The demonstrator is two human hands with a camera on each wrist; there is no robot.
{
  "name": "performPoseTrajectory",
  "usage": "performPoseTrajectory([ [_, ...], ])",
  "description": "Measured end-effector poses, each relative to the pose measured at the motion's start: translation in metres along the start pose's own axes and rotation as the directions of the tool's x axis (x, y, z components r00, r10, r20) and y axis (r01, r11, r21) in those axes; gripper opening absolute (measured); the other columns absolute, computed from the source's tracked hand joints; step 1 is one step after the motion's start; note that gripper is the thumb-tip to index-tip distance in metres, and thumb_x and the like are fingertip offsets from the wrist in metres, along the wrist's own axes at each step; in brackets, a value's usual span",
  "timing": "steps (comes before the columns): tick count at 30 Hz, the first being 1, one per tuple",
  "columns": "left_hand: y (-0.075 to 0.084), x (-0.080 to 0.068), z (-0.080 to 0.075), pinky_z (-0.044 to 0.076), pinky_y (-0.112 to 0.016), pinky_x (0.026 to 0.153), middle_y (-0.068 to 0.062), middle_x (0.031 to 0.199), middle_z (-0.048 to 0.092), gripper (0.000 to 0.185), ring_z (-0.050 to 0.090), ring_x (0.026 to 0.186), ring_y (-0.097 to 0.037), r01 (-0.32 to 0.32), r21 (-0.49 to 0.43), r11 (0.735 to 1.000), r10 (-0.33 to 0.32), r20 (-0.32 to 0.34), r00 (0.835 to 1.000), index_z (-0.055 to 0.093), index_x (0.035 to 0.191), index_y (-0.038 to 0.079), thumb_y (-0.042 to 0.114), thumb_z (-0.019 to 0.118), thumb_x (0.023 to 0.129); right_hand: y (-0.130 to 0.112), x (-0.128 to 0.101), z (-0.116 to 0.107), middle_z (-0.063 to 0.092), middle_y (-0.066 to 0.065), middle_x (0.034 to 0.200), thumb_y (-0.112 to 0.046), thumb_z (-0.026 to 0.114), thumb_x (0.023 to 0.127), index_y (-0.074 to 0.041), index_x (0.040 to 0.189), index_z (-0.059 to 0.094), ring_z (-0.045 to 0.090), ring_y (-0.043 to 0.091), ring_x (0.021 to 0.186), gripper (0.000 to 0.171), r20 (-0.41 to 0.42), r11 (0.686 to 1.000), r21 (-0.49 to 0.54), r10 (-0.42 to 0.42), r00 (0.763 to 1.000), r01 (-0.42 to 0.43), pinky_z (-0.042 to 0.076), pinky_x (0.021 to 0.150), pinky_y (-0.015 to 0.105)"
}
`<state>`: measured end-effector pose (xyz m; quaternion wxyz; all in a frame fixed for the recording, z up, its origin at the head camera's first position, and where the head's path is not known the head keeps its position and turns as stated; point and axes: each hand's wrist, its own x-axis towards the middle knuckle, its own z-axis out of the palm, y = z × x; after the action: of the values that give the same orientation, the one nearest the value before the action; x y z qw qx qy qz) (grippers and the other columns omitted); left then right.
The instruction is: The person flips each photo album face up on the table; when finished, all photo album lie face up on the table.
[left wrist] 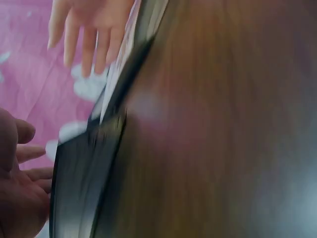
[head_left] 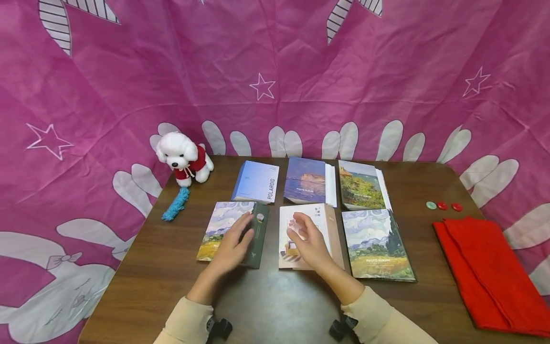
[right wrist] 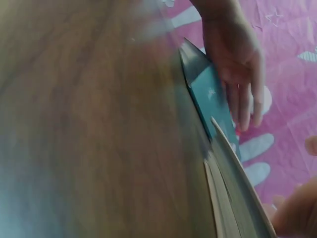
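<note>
My left hand (head_left: 233, 243) is over the photo album with a dark green spine (head_left: 257, 255) and a painted landscape cover. Its fingers are relaxed and hold nothing. Over the cream album with a tan spine (head_left: 336, 239) is my right hand (head_left: 312, 243), fingers loosely bent and parted, also holding nothing. Whether either hand touches the cover beneath it, I cannot tell from the head view. In the left wrist view my left hand (left wrist: 22, 188) appears beside the dark album's edge (left wrist: 81, 183). The right wrist view has my right hand (right wrist: 297, 213) beside album pages (right wrist: 233, 183).
Right of the hands lies another landscape album (head_left: 378, 246). Behind stand a blue Polaroid album (head_left: 256, 181), a sea-painting album (head_left: 306, 179) and a garden-painting album (head_left: 361, 186). A plush dog (head_left: 185, 157) and blue yarn (head_left: 176, 204) are left; buttons (head_left: 442, 206) and red cloth (head_left: 490, 272) right.
</note>
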<state>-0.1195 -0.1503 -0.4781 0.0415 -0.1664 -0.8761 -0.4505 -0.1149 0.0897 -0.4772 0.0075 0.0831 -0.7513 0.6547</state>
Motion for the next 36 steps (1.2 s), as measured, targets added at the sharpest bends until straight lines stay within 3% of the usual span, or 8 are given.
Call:
performPoseTrajectory([
  [5, -0.021, -0.019, -0.024, 0.021, -0.067, 0.116, -0.026, 0.153, 0.043, 0.041, 0.033, 0.145, -0.046, 0.047, 0.078, 0.996, -0.044, -0.044, 0.998, 0.055, 0.141, -0.005, 0.013, 0.052, 0.104, 0.003, 0.001, 0.012, 0.05, 0.029, 0.144, -0.011, 0.067, 0.098, 0.007, 0.143, 0.045, 0.049, 0.043, 0.134, 0.054, 0.083, 0.999, -0.025, -0.04, 0.996, 0.042, 0.037, 0.113, 0.053],
  [8, -0.03, -0.03, -0.037, 0.012, -0.077, 0.111, -0.022, 0.154, 0.044, 0.041, 0.028, 0.146, -0.049, 0.119, 0.155, 0.981, -0.114, -0.039, 0.993, 0.062, 0.138, 0.003, 0.024, 0.058, 0.103, 0.005, 0.003, 0.016, 0.051, 0.03, 0.144, -0.011, 0.067, 0.097, 0.008, 0.146, 0.041, 0.049, 0.043, 0.134, 0.058, 0.125, 0.998, -0.049, -0.04, 0.991, 0.047, 0.038, 0.113, 0.052],
  [11, -0.036, -0.039, -0.045, 0.007, -0.079, 0.109, -0.021, 0.158, 0.038, 0.052, 0.02, 0.147, -0.053, 0.178, 0.206, 0.962, -0.181, -0.005, 0.983, 0.062, 0.139, 0.007, 0.037, 0.067, 0.097, 0.006, 0.004, 0.021, 0.05, 0.028, 0.146, -0.012, 0.069, 0.097, 0.007, 0.148, 0.038, 0.048, 0.04, 0.136, 0.063, 0.18, 0.994, -0.107, -0.015, 0.984, 0.035, 0.038, 0.113, 0.048],
  [16, -0.04, -0.046, -0.047, 0.009, -0.076, 0.112, -0.021, 0.164, 0.024, 0.082, 0.01, 0.148, -0.056, 0.202, 0.218, 0.955, -0.222, 0.068, 0.973, 0.052, 0.148, 0.008, 0.053, 0.077, 0.084, 0.008, 0.002, 0.036, 0.04, 0.028, 0.154, -0.016, 0.069, 0.097, 0.008, 0.153, 0.033, 0.042, 0.039, 0.141, 0.07, 0.368, 0.981, -0.192, 0.034, 0.929, 0.039, 0.037, 0.113, 0.043],
  [19, -0.041, -0.047, -0.042, 0.011, -0.078, 0.11, -0.021, 0.166, 0.019, 0.096, 0.005, 0.149, -0.054, 0.199, 0.221, 0.955, -0.224, 0.091, 0.97, 0.047, 0.152, 0.008, 0.057, 0.081, 0.077, 0.007, -0.001, 0.045, 0.034, 0.028, 0.157, -0.017, 0.068, 0.098, 0.006, 0.154, 0.031, 0.039, 0.038, 0.143, 0.07, 0.424, 0.98, -0.2, 0.068, 0.903, 0.02, 0.038, 0.113, 0.042],
  [24, -0.039, -0.049, -0.033, 0.014, -0.08, 0.108, -0.019, 0.167, 0.015, 0.109, 0.0, 0.151, -0.051, 0.19, 0.226, 0.955, -0.218, 0.102, 0.971, 0.041, 0.155, 0.01, 0.058, 0.087, 0.069, 0.006, -0.007, 0.056, 0.019, 0.03, 0.162, -0.018, 0.067, 0.099, 0.003, 0.154, 0.035, 0.032, 0.04, 0.146, 0.067, 0.364, 0.983, -0.163, 0.141, 0.92, -0.086, 0.035, 0.115, 0.045],
  [29, -0.038, -0.046, -0.03, 0.019, -0.078, 0.108, -0.02, 0.166, 0.019, 0.105, 0.006, 0.15, -0.052, 0.161, 0.253, 0.954, -0.18, 0.051, 0.982, 0.045, 0.153, 0.01, 0.054, 0.09, 0.069, 0.002, -0.007, 0.064, 0.011, 0.027, 0.165, -0.015, 0.067, 0.099, 0.001, 0.155, 0.035, 0.024, 0.042, 0.149, 0.066, 0.304, 0.98, 0.016, 0.185, 0.934, -0.199, 0.032, 0.116, 0.047],
  [36, -0.036, -0.041, -0.028, 0.02, -0.078, 0.109, -0.02, 0.166, 0.02, 0.095, 0.009, 0.15, -0.053, 0.134, 0.28, 0.951, -0.15, 0.036, 0.988, 0.048, 0.153, 0.013, 0.054, 0.085, 0.075, 0.003, -0.004, 0.066, 0.012, 0.024, 0.166, -0.012, 0.067, 0.098, -0.004, 0.154, 0.039, 0.025, 0.042, 0.149, 0.063, 0.262, 0.977, 0.083, 0.168, 0.95, -0.196, 0.035, 0.115, 0.048],
])
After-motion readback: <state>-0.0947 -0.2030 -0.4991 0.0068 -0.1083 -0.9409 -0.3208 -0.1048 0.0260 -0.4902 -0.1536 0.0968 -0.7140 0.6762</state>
